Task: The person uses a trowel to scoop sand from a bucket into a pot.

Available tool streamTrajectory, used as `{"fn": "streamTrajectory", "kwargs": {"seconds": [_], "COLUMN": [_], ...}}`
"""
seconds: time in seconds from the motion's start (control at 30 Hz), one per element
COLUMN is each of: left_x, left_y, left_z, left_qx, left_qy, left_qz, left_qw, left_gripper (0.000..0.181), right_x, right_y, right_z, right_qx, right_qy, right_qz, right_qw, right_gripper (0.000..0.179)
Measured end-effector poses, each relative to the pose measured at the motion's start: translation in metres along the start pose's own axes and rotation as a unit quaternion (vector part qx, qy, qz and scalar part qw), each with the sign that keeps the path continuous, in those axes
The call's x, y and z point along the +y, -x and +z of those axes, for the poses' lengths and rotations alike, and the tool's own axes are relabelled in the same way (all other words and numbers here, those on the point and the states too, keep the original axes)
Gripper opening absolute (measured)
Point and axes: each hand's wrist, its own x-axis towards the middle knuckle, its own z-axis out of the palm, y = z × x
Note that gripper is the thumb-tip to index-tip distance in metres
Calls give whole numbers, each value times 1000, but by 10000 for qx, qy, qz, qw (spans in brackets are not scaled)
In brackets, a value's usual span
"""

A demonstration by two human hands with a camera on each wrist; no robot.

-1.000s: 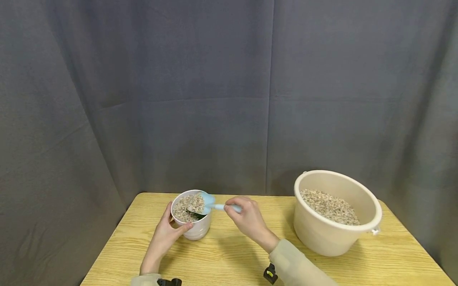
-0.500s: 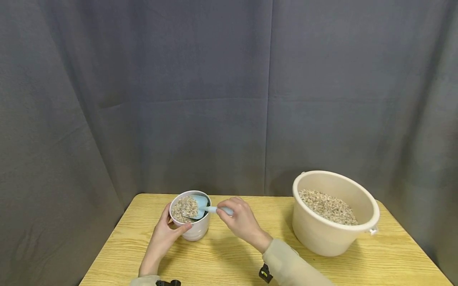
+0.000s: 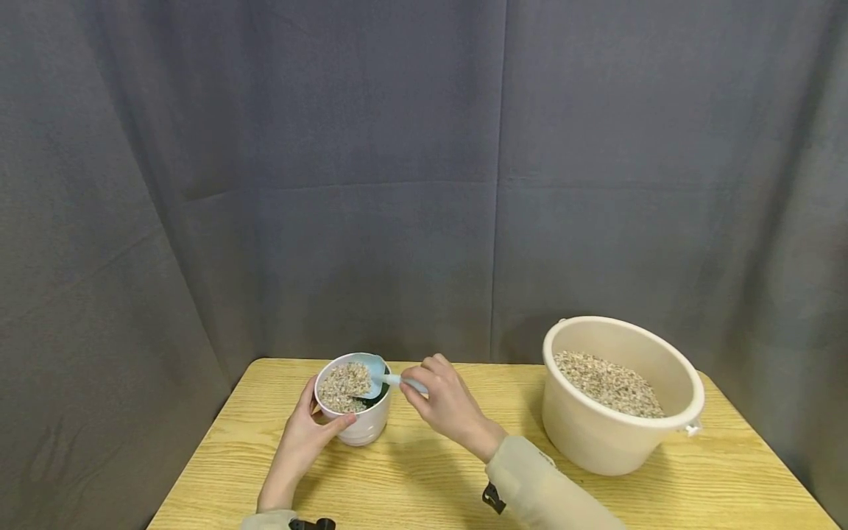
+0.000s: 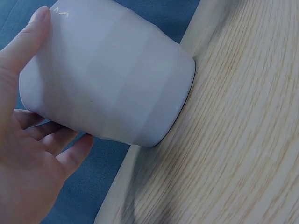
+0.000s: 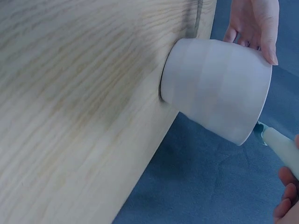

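The left hand [image 3: 307,429] grips the pot [image 3: 364,429], its thumb against the near wall just below the rim and its fingers spread round the far side. The pot is white, with broad bands round its wall in the wrist views, and stands upright on the table [image 3: 371,489], just to the right of the left hand's palm. Gravel [image 3: 339,386], pale and speckled, lies in the pot, heaped on the side towards the left hand's fingers.

The right hand [image 3: 450,401] pinches the handle of the scoop [image 3: 374,374] between thumb and fingers. The scoop is light blue; its blade points left from the right hand into the mouth of the pot, over the gravel. Beside the blade's near edge a dark green patch [image 3: 379,397] shows inside the pot; what it is cannot be told.

Well to the right of the right hand, the bucket [image 3: 589,438], cream and wide-mouthed, stands on the table with more gravel inside. Beyond both hands, a grey curtain [image 3: 377,184] hangs behind the table.
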Motion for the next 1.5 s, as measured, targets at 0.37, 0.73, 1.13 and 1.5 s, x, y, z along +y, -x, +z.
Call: {"fn": "streamTrajectory", "kwargs": {"seconds": [0.37, 0.73, 1.13, 1.5], "left_x": [1, 16, 12, 42], "left_y": [1, 6, 5, 18], "left_z": [0, 1, 0, -2], "left_qx": [77, -51, -86, -109], "left_qy": [-111, 33, -60, -33], "left_qz": [131, -59, -20, -24], "left_qw": [9998, 10000, 9999, 9999], "left_gripper": [99, 99, 100, 96], "right_x": [0, 0, -1, 0], "right_y": [-5, -9, -8, -4], "right_z": [-4, -6, -9, -9], "right_qx": [-33, -105, -415, -74], "right_qy": [601, 1315, 2518, 2669], "right_qz": [-339, -777, -1765, -2015], "right_qw": [9976, 9882, 9506, 9424], "right_gripper": [10, 8, 21, 30]}}
